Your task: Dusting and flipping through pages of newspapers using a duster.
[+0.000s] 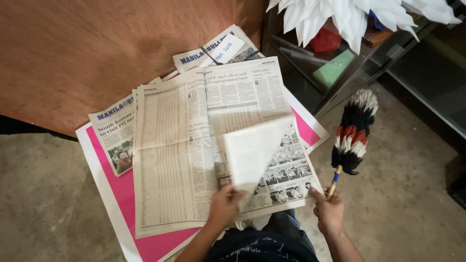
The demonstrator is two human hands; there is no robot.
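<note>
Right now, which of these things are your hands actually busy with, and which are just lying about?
In hand:
left hand lifting a white sheet off the open newspaper
right hand gripping a feather duster

Lying about:
pink board underneath
folded newspapers
green sponge on the glass shelf
white paper petals

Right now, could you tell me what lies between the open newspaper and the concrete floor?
In the head view, a pink sheet with a white border lies between the open newspaper and the floor.
</note>
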